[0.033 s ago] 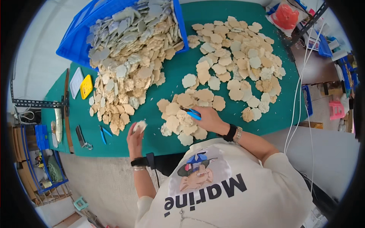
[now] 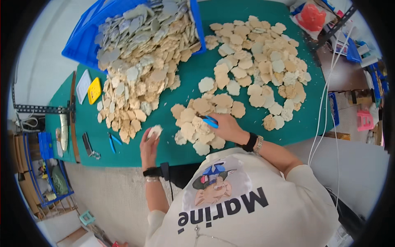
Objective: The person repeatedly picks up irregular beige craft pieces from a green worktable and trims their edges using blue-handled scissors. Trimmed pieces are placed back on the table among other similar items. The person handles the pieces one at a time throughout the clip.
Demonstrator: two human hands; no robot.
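Note:
My left hand point(image 2: 149, 149) is closed on a cream flower-shaped piece point(image 2: 155, 131) with a scalloped edge, held at the table's near side. My right hand point(image 2: 226, 126) grips blue-handled pliers point(image 2: 210, 121), their dark jaws pointing left over a small heap of similar beige pieces point(image 2: 188, 130). The jaws are too small to tell whether they pinch anything. A second pair of blue-handled pliers point(image 2: 112, 143) lies on the green table point(image 2: 173, 154), left of my left hand.
A tilted blue bin point(image 2: 78, 51) spills a large mound of pieces point(image 2: 138, 88) at the left. A spread-out group of pieces point(image 2: 267, 61) covers the far right. Yellow point(image 2: 94, 91) and white trays point(image 2: 83, 86) lie left of the mound. White cables point(image 2: 327, 88) hang at the right.
My left hand, with the scalloped piece, has shifted slightly up and to the right. My right hand and the pliers keep their place over the small heap. The whole view has moved a little.

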